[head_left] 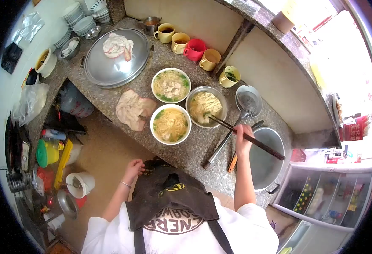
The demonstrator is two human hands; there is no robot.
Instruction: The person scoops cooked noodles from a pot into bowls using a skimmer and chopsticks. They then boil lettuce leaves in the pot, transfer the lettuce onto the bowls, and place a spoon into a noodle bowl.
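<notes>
My right hand is closed around a pair of long dark chopsticks. Their tips reach into a metal bowl of noodles. Beside it stand two white bowls with noodles in broth and chopped greens: one nearer me, the other farther back with pale meat pieces on top. My left hand hangs by the dark apron, just off the counter edge, its fingers loosely curled with nothing visible in them. A crumpled cloth lies left of the bowls.
A large pot stands at the right, beside a strainer with a long handle. Several mugs line the back wall. A big round lid with a cloth on it sits at the left. A white bucket stands on the floor.
</notes>
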